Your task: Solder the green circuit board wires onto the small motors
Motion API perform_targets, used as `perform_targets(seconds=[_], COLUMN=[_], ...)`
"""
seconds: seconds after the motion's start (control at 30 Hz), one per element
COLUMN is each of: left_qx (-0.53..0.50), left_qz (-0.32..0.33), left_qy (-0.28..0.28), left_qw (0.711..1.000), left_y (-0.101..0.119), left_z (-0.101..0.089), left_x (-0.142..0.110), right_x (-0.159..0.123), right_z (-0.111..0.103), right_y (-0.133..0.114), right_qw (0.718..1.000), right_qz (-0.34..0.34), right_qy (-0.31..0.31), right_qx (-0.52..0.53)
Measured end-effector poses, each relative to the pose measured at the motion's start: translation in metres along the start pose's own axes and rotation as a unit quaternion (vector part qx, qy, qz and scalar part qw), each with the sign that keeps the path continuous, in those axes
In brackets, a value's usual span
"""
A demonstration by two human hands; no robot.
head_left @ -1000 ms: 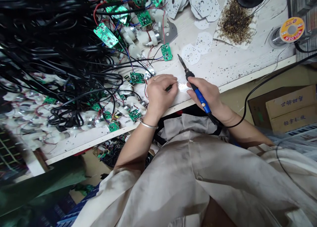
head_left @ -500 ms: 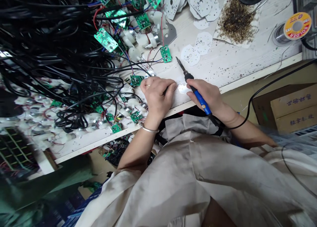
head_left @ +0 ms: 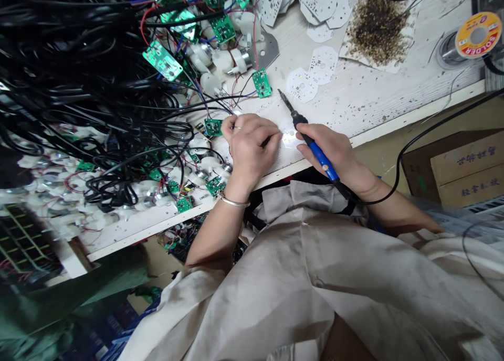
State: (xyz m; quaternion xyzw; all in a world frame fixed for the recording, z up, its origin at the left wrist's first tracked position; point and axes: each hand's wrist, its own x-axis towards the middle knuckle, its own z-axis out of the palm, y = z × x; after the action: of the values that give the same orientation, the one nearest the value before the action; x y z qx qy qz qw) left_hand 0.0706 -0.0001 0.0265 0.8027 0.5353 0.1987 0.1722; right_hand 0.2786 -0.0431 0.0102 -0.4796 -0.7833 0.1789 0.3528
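Note:
My left hand (head_left: 249, 146) is curled, its thumb and forefinger pinched on something thin and dark at the edge of a small white disc board (head_left: 289, 137) lying on the white bench (head_left: 366, 96). My right hand (head_left: 331, 150) is closed round a blue-handled soldering iron (head_left: 311, 138). The iron's tip points up and away from the disc, at the far side of the bench. The fingertips of my right hand rest by the disc's right edge. A metal bangle sits on my left wrist.
A mass of black cables (head_left: 79, 72) with green circuit boards (head_left: 162, 60) and white motor parts fills the left. White LED discs (head_left: 315, 72) lie further back, beside a brown-speckled pad (head_left: 376, 28). A solder spool (head_left: 478, 34) sits at the right. Cardboard boxes (head_left: 468, 167) stand below the bench.
My left hand has shifted slightly left and closed tighter over the disc's edge. The soldering iron stays in my right hand at nearly the same spot. The view has drifted a little.

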Motion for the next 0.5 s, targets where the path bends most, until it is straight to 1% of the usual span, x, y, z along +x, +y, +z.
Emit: perform_targets(seconds=[0.1, 0.27, 0.4, 0.5], left_qx=[0.017, 0.019, 0.017, 0.017], left_qz=[0.005, 0.028, -0.014, -0.021], left_qy=[0.004, -0.001, 0.009, -0.002], left_qw=[1.000, 0.999, 1.000, 1.000], left_y=[-0.003, -0.004, -0.001, 0.003], left_z=[-0.001, -0.004, -0.002, 0.001], left_x=[-0.003, -0.011, -0.012, -0.010], right_x=[0.000, 0.000, 0.000, 0.000], right_z=[0.001, 0.003, 0.003, 0.001], right_y=[0.000, 0.000, 0.000, -0.001], right_qw=[1.000, 1.000, 1.000, 1.000], right_qz=[-0.016, -0.014, -0.002, 0.006], right_qy=[0.019, 0.018, 0.000, -0.013], right_qx=[-0.015, -0.016, -0.017, -0.008])
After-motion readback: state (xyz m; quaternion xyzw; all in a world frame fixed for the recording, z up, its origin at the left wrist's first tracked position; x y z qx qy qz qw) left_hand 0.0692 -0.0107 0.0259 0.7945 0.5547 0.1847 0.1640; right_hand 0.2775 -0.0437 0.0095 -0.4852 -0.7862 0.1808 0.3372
